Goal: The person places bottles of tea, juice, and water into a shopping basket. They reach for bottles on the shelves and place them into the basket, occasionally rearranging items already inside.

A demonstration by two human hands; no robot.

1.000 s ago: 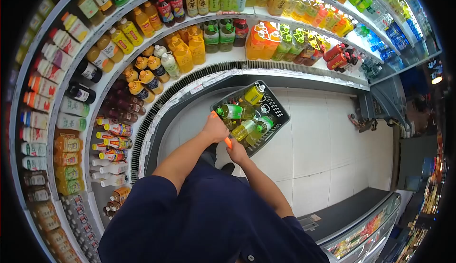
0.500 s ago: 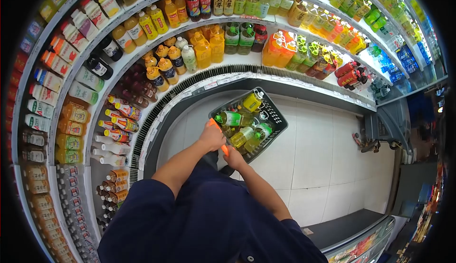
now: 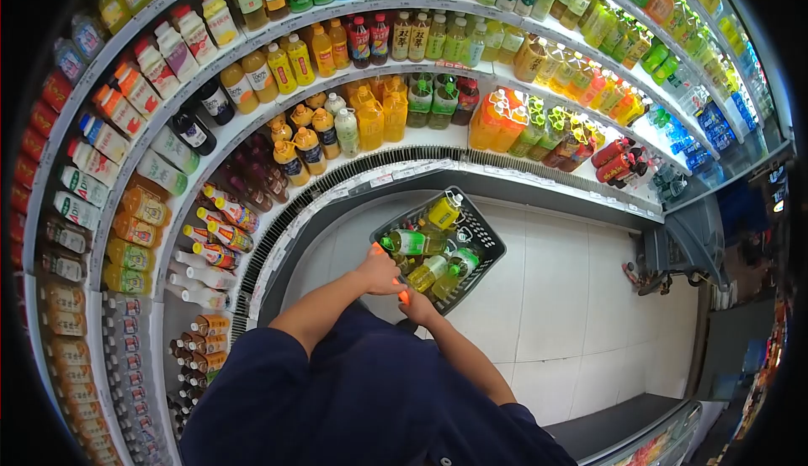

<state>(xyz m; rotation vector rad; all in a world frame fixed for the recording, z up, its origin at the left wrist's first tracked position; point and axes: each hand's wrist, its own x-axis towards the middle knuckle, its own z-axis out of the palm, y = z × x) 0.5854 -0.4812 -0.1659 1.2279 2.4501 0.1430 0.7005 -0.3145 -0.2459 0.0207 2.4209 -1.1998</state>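
Note:
Both of my hands are wrapped round the orange handle [image 3: 396,282] of a dark shopping basket [image 3: 484,236]. My left hand [image 3: 379,271] grips its left end, and my right hand [image 3: 416,307] closes on the right end. Inside the basket lie several large drink bottles, among them a yellow bottle [image 3: 445,211] at the far end, a green-labelled bottle [image 3: 410,241] on the left and a green-capped bottle [image 3: 461,261] on the right. Most of them lie on their sides. My fingers hide much of the handle.
Curved refrigerated shelves [image 3: 362,178] full of bottled drinks wrap round the left and far side. Pale floor tiles [image 3: 555,298] extend right of the basket. A grey wheeled object [image 3: 686,239] stands at the right, and a low display case [image 3: 648,432] at the lower right.
The view has tilted up, so the shelves and basket sit lower in the picture. Both hands keep hold of the handle, and the basket's bottles look much the same.

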